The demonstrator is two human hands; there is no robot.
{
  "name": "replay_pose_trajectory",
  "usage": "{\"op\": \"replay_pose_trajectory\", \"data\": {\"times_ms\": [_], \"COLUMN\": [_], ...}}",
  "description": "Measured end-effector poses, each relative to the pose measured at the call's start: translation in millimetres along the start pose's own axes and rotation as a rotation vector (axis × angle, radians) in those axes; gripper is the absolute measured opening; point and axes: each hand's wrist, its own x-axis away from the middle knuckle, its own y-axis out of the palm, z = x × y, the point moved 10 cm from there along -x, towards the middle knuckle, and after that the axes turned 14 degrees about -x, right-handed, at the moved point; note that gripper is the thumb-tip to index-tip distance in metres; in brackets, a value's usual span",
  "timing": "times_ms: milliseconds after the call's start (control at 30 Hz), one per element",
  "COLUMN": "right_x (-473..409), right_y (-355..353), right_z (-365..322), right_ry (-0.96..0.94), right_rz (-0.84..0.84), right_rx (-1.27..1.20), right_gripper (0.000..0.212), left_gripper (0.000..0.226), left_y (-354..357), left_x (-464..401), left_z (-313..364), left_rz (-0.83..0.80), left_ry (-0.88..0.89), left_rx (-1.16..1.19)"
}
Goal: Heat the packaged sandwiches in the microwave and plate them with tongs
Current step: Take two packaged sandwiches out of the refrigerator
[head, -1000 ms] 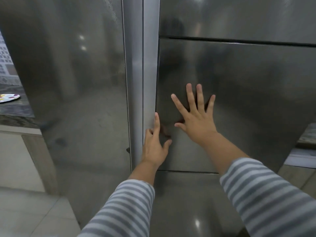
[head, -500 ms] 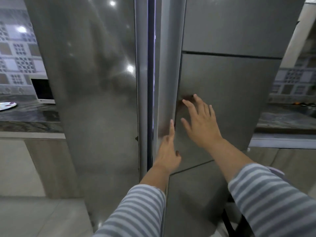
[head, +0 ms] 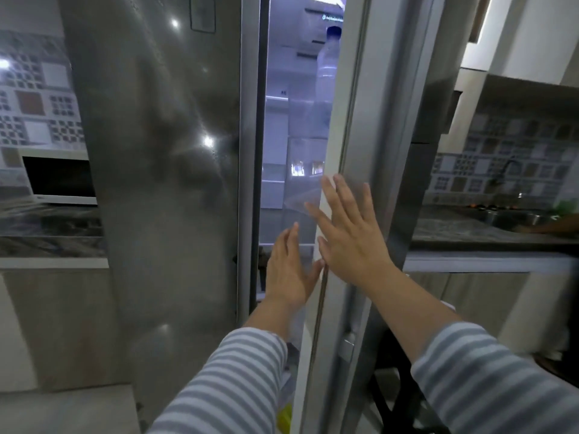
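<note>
Head view: both hands reach a partly open fridge door (head: 376, 126); the left hand (head: 289, 274) in the gap and the right hand (head: 351, 236) flat on its edge have straight, slightly spread fingers (head: 343, 198) holding nothing. No packaged sandwiches are visible; likely light, soft and crinkly, best held by the wrapper edges, while the microwave (head: 59, 180) sits on the bench (head: 47, 233) at left

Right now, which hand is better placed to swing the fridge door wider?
Probably the right hand: it lies flat against the right fridge door's edge. The left hand sits in the gap, fingers inside.
</note>
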Motion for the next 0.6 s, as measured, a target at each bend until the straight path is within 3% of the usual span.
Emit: {"op": "replay_pose_trajectory", "data": {"times_ms": [67,267,600], "right_x": [6,20,89], "right_y": [3,15,-21], "right_z": [1,34,113], "right_ry": [-0.027,-0.007,0.093], "right_rz": [-0.066,-0.348,-0.277], "right_rx": [0.056,0.318,0.24], "right_gripper": [0.078,0.091,0.088], "left_gripper": [0.093,0.125,0.135], "left_y": [2,34,57], "left_x": [-3,-5,30], "left_z": [9,42,128], "left_rz": [0.01,-0.184,-0.114], "left_ry": [0.018,0.031,0.188], "left_rx": [-0.039,-0.17,-0.188]}}
